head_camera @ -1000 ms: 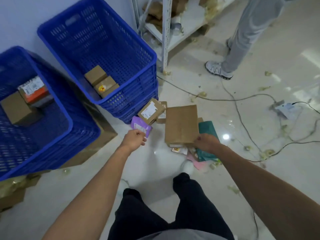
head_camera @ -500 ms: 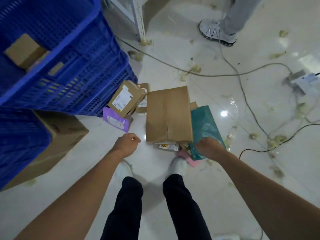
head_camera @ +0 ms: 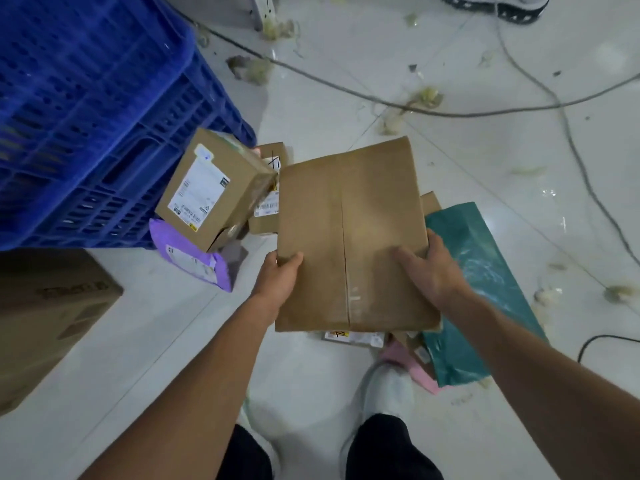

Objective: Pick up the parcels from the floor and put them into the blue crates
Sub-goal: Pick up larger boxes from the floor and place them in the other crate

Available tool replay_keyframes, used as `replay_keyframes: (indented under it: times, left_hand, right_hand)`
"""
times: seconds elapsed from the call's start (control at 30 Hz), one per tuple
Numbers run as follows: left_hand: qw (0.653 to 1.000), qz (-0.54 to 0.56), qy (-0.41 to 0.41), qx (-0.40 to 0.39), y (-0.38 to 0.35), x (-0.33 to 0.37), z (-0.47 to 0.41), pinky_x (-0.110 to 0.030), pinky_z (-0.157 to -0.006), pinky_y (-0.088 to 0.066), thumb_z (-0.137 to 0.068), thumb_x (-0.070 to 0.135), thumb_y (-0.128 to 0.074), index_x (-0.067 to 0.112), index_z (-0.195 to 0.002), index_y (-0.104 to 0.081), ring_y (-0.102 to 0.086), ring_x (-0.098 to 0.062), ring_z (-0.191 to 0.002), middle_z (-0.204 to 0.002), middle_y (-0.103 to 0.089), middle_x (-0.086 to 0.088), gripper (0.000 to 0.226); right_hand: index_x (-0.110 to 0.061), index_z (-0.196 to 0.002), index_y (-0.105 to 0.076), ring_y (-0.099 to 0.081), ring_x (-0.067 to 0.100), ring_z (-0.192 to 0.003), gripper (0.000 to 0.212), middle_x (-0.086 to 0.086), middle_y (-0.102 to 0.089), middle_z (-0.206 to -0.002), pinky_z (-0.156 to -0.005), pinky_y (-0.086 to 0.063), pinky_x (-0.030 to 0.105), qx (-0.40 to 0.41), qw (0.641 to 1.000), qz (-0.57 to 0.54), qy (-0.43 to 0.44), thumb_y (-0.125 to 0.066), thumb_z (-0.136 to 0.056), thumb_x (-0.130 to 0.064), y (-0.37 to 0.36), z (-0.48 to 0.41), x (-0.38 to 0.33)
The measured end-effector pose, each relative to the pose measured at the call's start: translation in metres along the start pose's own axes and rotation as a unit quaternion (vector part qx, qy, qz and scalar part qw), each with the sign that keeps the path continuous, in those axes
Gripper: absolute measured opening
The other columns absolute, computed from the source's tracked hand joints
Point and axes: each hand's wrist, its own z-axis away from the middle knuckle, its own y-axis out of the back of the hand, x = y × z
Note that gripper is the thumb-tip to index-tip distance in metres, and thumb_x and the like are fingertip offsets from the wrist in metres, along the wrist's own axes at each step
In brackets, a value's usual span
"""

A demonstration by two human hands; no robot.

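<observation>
A large flat brown cardboard parcel (head_camera: 349, 230) lies on top of the parcel pile. My left hand (head_camera: 282, 275) grips its near left edge and my right hand (head_camera: 429, 268) clasps its right side, thumb on top. Left of it a brown box with a white label (head_camera: 211, 188) leans against the blue crate (head_camera: 97, 109). A purple mailer (head_camera: 190, 258) lies under that box. A teal bag (head_camera: 481, 289) and a pink mailer (head_camera: 412, 365) show from beneath the big parcel. A small labelled box (head_camera: 268, 202) sits behind.
A brown carton (head_camera: 45, 317) stands at the left under a crate. Cables (head_camera: 381, 98) and scraps of debris run across the white tiled floor. Another person's shoe (head_camera: 495, 5) is at the top. My own shoe (head_camera: 388, 393) is close to the pile.
I have bent closer to the pile. Both hands moved forward and took hold of the large flat brown parcel; before, my left hand was a loose fist apart from it.
</observation>
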Motion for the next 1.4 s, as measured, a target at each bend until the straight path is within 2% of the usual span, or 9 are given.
replay_keyframes:
  times: [0.17, 0.27, 0.5, 0.6, 0.8, 0.97, 1.07, 1.23, 1.4]
  left_hand:
    - [1.000, -0.005, -0.027, 0.014, 0.002, 0.001, 0.008, -0.037, -0.103, -0.042, -0.097, 0.046, -0.056, 0.028, -0.140, -0.048, -0.053, -0.018, -0.115, -0.128, -0.057, 0.008, 0.047]
    - [0.998, -0.034, -0.049, -0.004, 0.007, 0.015, 0.030, -0.036, -0.101, -0.043, -0.096, 0.045, -0.057, 0.031, -0.138, -0.050, -0.055, -0.018, -0.112, -0.122, -0.058, 0.010, 0.044]
    - [0.995, -0.063, -0.075, -0.023, 0.041, 0.063, 0.127, -0.044, -0.108, -0.044, -0.093, 0.045, -0.058, 0.035, -0.137, -0.052, -0.057, -0.020, -0.120, -0.129, -0.060, 0.008, 0.045]
    - [0.994, -0.064, -0.079, -0.031, 0.068, 0.088, 0.192, -0.044, -0.108, -0.044, -0.093, 0.045, -0.057, 0.035, -0.138, -0.051, -0.056, -0.020, -0.120, -0.129, -0.059, 0.008, 0.046]
    - [0.995, -0.043, -0.086, -0.020, 0.137, 0.125, 0.325, -0.045, -0.107, -0.045, -0.076, 0.059, -0.057, 0.040, -0.135, -0.053, -0.060, -0.018, -0.119, -0.129, -0.063, 0.011, 0.062]
    - [0.994, -0.008, -0.104, 0.024, 0.187, 0.144, 0.431, -0.037, -0.101, -0.047, -0.097, 0.035, -0.055, 0.030, -0.135, -0.054, -0.060, -0.017, -0.111, -0.124, -0.064, 0.005, 0.038]
    - [0.991, 0.026, -0.115, 0.055, 0.213, 0.148, 0.480, -0.034, -0.095, -0.043, -0.100, 0.032, -0.053, 0.028, -0.137, -0.052, -0.057, -0.018, -0.113, -0.126, -0.061, 0.005, 0.037]
    - [0.982, 0.084, -0.134, 0.100, 0.262, 0.140, 0.540, -0.034, -0.093, -0.043, -0.100, 0.031, -0.052, 0.029, -0.138, -0.052, -0.057, -0.017, -0.112, -0.124, -0.061, 0.005, 0.038]
    - [0.962, 0.144, -0.177, 0.151, 0.324, 0.128, 0.578, -0.039, -0.098, -0.049, -0.097, 0.031, -0.054, 0.034, -0.128, -0.059, -0.062, -0.012, -0.106, -0.119, -0.066, 0.010, 0.031]
  right_hand:
    - [-0.031, -0.146, -0.034, -0.053, 0.025, -0.105, 0.069, -0.001, -0.054, -0.122, -0.095, -0.043, 0.038, -0.009, 0.998, -0.060, -0.012, -0.060, -0.086, -0.054, 0.010, 0.010, 0.002]
    - [-0.030, -0.144, -0.035, -0.056, 0.028, -0.109, 0.070, 0.002, -0.057, -0.126, -0.100, -0.045, 0.047, -0.029, 0.995, -0.086, -0.033, -0.062, -0.085, -0.054, 0.032, 0.028, 0.002]
    - [-0.027, -0.149, -0.031, -0.053, 0.025, -0.107, 0.072, 0.001, -0.052, -0.126, -0.093, -0.042, 0.037, -0.047, 0.989, -0.118, -0.071, -0.061, -0.089, -0.052, 0.090, 0.117, -0.021]
    - [-0.029, -0.149, -0.029, -0.053, 0.025, -0.107, 0.072, 0.002, -0.053, -0.127, -0.095, -0.044, 0.040, -0.049, 0.988, -0.129, -0.064, -0.062, -0.089, -0.049, 0.120, 0.173, -0.042]
    - [-0.036, -0.142, -0.036, -0.058, 0.020, -0.103, 0.064, -0.003, -0.059, -0.121, -0.094, -0.046, 0.040, -0.083, 0.986, -0.147, -0.011, -0.064, -0.086, -0.048, 0.176, 0.287, -0.100]
    - [-0.037, -0.132, -0.037, -0.059, 0.017, -0.103, 0.058, -0.004, -0.058, -0.121, -0.087, -0.048, 0.037, -0.126, 0.981, -0.144, 0.040, -0.065, -0.084, -0.052, 0.213, 0.370, -0.149]
    - [-0.033, -0.129, -0.040, -0.059, 0.014, -0.099, 0.052, -0.002, -0.059, -0.121, -0.071, -0.047, 0.029, -0.130, 0.980, -0.122, 0.089, -0.064, -0.086, -0.049, 0.227, 0.410, -0.181]
    - [-0.038, -0.141, -0.036, -0.059, 0.017, -0.105, 0.065, -0.006, -0.060, -0.123, -0.090, -0.049, 0.038, -0.137, 0.975, -0.095, 0.149, -0.062, -0.084, -0.054, 0.230, 0.465, -0.228]
    - [-0.039, -0.132, -0.040, -0.057, 0.008, -0.095, 0.047, -0.012, -0.060, -0.114, -0.076, -0.045, 0.029, -0.132, 0.961, -0.085, 0.230, -0.061, -0.090, -0.044, 0.210, 0.515, -0.278]
